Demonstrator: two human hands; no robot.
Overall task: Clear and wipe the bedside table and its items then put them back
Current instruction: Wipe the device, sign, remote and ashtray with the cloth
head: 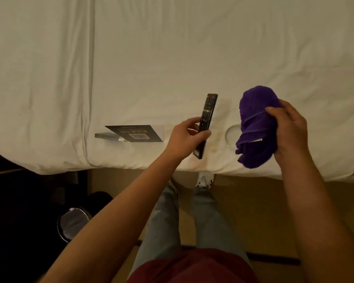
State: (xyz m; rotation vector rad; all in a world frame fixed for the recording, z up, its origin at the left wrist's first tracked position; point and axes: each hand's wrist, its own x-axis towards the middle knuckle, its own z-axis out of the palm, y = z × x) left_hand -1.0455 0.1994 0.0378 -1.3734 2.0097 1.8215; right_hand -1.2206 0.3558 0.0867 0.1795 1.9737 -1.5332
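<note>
Remote (206, 121) and cloth (255, 127) over bed edge (131, 166)

Dim, warm yellowish light, soft overall focus, near-black shadow at lower left, wide-angle bending toward the edges.

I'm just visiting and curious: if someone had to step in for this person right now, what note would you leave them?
Left hand: holding the black remote above the bed.
Right hand: gripping the bunched purple cloth.
On the bed: a dark card in a clear stand and a small white round item.
Done: items moved onto the bed.
Left: probably wipe the remote and the rest, then return them. The bedside table is out of view.
</note>
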